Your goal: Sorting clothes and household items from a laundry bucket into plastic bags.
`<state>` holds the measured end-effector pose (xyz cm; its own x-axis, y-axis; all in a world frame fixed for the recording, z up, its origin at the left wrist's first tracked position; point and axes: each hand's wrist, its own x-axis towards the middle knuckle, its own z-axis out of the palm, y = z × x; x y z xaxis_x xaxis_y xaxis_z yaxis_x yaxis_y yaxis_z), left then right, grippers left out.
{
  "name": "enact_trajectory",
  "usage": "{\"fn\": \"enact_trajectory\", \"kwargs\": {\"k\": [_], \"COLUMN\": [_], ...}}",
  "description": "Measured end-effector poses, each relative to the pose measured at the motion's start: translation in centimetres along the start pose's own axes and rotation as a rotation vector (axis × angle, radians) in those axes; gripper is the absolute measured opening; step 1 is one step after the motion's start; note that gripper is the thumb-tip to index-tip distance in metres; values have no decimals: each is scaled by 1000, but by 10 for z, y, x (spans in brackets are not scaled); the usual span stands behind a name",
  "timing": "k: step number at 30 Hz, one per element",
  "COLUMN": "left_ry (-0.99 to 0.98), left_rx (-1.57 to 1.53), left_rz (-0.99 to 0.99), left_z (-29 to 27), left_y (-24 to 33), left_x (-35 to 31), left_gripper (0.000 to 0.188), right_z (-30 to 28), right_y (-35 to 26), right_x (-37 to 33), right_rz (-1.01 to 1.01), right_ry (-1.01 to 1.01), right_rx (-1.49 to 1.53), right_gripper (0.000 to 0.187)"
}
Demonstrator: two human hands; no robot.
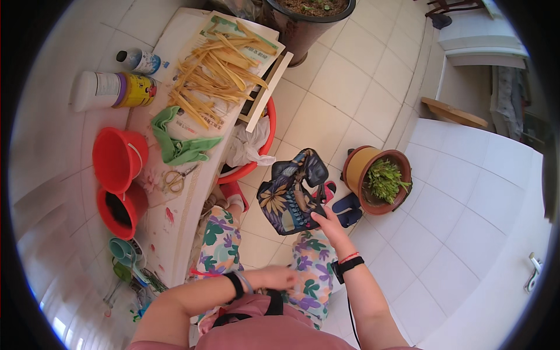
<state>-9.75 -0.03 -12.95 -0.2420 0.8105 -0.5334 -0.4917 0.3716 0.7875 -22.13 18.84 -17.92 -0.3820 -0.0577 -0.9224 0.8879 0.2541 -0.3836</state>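
Observation:
My right hand [331,227] is closed on the lower right edge of a dark cloth item [289,198] printed with leaves and flowers. The cloth hangs in front of my knees and has a gap near its top right; whether it is a bag or something else I cannot make out. Close to my lap, above my patterned trousers [312,274], is my left hand [277,277]. Its fingers are blurred and partly turned away, near a black strap [274,302] at my waist. Each wrist wears a black band.
On the left, a cloth-covered table [166,227] bears dried yellow strips [219,67], a green cloth [178,143], scissors [176,179] and red buckets [119,160]. A red tub [269,131] stands beside it. Potted plants [384,179] and dark slippers [348,210] are on the tiled floor.

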Motion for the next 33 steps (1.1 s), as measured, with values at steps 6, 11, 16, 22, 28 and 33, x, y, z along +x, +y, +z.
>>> {"fn": "enact_trajectory", "kwargs": {"k": [6,11,16,22,28,33], "left_ry": [959,779,514,295,304,303], "left_rx": [469,788,699,470,468,529], "left_rz": [56,-11,-354,-632,-575,-570], "left_z": [-135,-151,-132,-99,-68,-52], "left_y": [4,-50,-102,-174,-194,-197], "left_x": [8,53,101,117,142,148], "left_gripper": [50,78,56,27,41,50], "right_z": [-12,-9,-22,-15,-30,-1], "right_y": [30,42,94,151,178,184], "right_x": [38,66,115,164,191,169], "right_rz": [-45,-128,15,7,100,-161], "right_ry": [-141,-306,-575,-733,-815,-636], "right_rx": [-507,-936,-1032,-1121,-1161,-1312], "right_gripper": [41,38,43,49,49,40]}}
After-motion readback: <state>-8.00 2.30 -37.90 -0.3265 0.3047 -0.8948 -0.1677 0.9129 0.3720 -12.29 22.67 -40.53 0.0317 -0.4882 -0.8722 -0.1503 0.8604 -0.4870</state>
